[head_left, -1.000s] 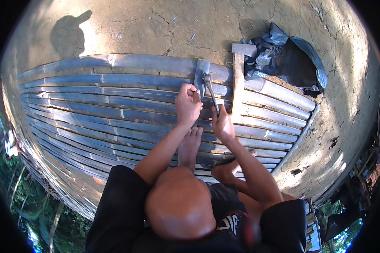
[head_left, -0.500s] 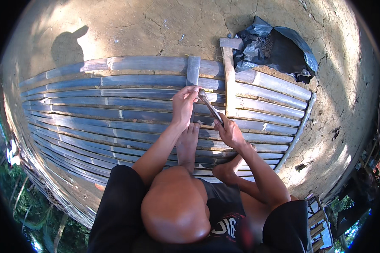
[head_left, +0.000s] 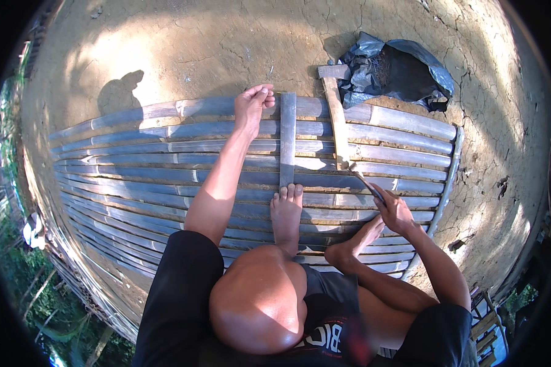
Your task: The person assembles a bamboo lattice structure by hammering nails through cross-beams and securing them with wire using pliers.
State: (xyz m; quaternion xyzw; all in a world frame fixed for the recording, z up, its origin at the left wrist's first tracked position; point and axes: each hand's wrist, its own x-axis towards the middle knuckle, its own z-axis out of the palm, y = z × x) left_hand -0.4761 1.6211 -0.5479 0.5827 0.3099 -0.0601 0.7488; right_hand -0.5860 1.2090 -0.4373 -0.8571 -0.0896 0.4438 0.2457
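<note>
Bright sunlight dapples the ground (head_left: 226, 52) with shadows (head_left: 117, 96); fisheye edges bend.

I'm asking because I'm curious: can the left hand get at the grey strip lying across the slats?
Probably yes. The left hand is just left of the strip's far end, with nothing visible between them. The foot is only at the near end.

2 hands (head_left: 254, 104) (head_left: 396, 215), 1 hammer (head_left: 366, 182), 2 feet (head_left: 286, 217) (head_left: 354, 243), 1 grey strip (head_left: 288, 140), 1 pale batten (head_left: 335, 119), 1 black bag (head_left: 415, 76).
</note>
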